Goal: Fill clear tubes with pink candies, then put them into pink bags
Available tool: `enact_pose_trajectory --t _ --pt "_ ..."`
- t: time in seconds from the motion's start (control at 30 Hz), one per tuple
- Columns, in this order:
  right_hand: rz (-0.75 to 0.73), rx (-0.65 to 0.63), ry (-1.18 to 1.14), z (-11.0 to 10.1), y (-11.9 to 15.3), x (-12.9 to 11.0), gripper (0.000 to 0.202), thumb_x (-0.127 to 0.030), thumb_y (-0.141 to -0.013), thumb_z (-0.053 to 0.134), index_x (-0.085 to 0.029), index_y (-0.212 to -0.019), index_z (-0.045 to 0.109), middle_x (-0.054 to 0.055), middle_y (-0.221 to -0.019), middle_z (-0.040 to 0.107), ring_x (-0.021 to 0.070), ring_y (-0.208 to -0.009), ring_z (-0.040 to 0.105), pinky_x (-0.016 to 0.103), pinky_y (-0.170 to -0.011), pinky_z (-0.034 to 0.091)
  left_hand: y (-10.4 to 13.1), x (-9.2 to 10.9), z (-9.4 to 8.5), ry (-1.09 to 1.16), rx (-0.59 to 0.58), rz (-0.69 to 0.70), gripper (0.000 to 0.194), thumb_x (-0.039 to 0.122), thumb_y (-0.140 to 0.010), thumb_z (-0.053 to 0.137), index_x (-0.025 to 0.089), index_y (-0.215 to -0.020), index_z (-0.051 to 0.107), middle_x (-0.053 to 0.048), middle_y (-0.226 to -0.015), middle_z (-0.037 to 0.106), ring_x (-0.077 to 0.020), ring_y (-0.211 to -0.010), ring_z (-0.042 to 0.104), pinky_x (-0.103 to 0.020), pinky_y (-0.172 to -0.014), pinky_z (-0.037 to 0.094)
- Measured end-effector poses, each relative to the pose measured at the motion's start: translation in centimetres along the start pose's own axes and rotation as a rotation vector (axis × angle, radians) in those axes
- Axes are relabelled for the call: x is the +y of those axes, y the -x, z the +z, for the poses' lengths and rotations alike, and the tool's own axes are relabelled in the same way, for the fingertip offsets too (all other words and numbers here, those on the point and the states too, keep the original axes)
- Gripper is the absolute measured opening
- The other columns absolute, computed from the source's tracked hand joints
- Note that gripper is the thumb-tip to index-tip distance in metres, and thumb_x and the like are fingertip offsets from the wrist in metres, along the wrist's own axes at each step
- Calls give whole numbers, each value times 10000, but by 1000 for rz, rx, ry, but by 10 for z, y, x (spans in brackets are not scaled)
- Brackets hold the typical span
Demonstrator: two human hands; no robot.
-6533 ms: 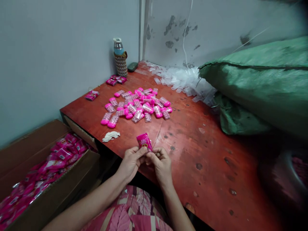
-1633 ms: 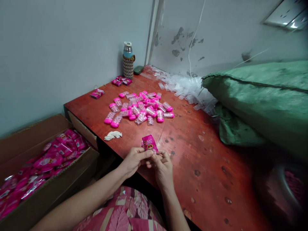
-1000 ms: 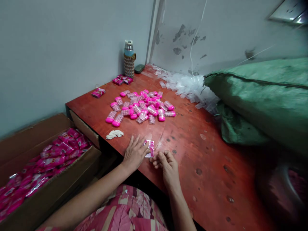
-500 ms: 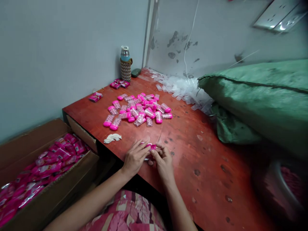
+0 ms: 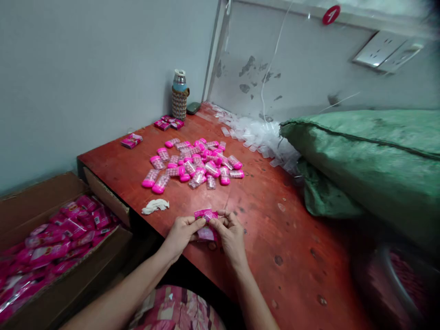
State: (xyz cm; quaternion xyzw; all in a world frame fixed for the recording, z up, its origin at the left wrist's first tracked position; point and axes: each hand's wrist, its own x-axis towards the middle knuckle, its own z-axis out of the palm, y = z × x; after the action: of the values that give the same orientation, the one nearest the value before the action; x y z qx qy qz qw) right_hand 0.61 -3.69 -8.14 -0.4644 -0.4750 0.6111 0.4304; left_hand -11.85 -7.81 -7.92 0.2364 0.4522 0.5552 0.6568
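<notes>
Between my two hands, over the front edge of the red table (image 5: 261, 229), is a small pink printed packet (image 5: 206, 233). My left hand (image 5: 182, 233) pinches its left side, thumb on top. From the right, my right hand (image 5: 229, 231) grips it with thumb and fingers. Both thumbs nearly meet on the packet's upper part; what is inside it I cannot make out. Beyond my hands lies a pile of small clear bottles with pink caps (image 5: 197, 162), filled with pale pink beads. A crumpled white cloth or tissue (image 5: 155, 206) lies to the left.
An open cardboard box (image 5: 103, 250) of pink packets (image 5: 67, 229) stands at the lower left. Flat pink stacks (image 5: 131, 140), a flask in a knitted sleeve (image 5: 179, 96) and clear plastic pieces (image 5: 256, 133) lie farther back. A green sack (image 5: 360, 156) and a round container (image 5: 395, 275) fill the right.
My left hand has turned from lying over the packet to pinching its side, so more of the packet shows. The whole view has shifted slightly.
</notes>
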Motion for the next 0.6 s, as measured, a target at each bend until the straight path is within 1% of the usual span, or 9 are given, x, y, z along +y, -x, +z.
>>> enact_pose_trajectory --t 0.07,0.13,0.2,0.27,0.3,0.37,0.47,0.53,0.6 --pt "-32 24 115 -1 0 6 277 -351 -693 633 -184 -863 491 -78 -516 469 95 -432 446 205 -434 353 -1 2 -8 6 102 12 260 341 -686 633 82 -699 653 -62 -655 648 -151 -608 611 -312 -675 510" --pt "-128 34 403 -6 -1 11 248 -363 -719 599 -183 -868 515 -46 -547 519 122 -474 485 233 -474 381 -2 5 -18 1 215 21 239 324 -659 662 86 -664 645 -47 -642 640 -141 -626 607 -299 -687 512" --pt "-294 -27 789 -14 -7 10 209 -354 -737 578 -188 -862 559 11 -652 592 166 -593 538 272 -560 410 -3 9 -27 -7 281 10 225 306 -629 690 86 -647 643 -37 -630 633 -134 -625 602 -283 -671 518" --pt "-483 -122 1092 -24 -22 1 177 -320 -770 545 -193 -885 589 62 -824 629 207 -761 553 308 -673 417 -3 13 -33 8 288 -21 218 291 -608 708 87 -648 644 -34 -629 631 -128 -609 596 -267 -629 524" --pt "-568 -155 1186 -29 -34 -6 180 -291 -796 510 -192 -924 590 77 -910 624 216 -836 542 318 -725 411 -2 14 -34 25 288 -39 216 285 -599 715 87 -651 645 -33 -630 632 -125 -599 594 -258 -607 524" --pt "-716 -155 1319 -40 -64 -25 225 -188 -837 418 -180 -992 581 92 -1031 597 211 -924 515 315 -789 395 -1 15 -34 67 287 -73 217 275 -583 728 87 -652 645 -35 -629 636 -122 -588 595 -246 -583 523" --pt "-828 -205 1578 -51 -117 -53 343 -80 -811 380 -158 -1103 542 113 -1192 516 242 -1062 440 346 -857 349 1 14 -31 112 283 -102 218 271 -576 735 84 -636 639 -41 -613 640 -126 -583 601 -248 -587 525" --pt "-847 -366 1736 -53 -148 -64 411 -50 -794 384 -178 -1168 497 101 -1296 430 255 -1141 378 367 -868 328 3 15 -30 130 281 -103 217 266 -578 736 84 -642 638 -41 -606 640 -126 -576 602 -247 -581 526" --pt "-846 -545 1826 -50 -169 -69 442 -68 -808 386 -203 -1225 437 83 -1344 374 252 -1192 322 373 -871 314 5 16 -31 141 289 -98 214 258 -578 737 84 -654 638 -39 -606 639 -125 -565 602 -241 -561 527"
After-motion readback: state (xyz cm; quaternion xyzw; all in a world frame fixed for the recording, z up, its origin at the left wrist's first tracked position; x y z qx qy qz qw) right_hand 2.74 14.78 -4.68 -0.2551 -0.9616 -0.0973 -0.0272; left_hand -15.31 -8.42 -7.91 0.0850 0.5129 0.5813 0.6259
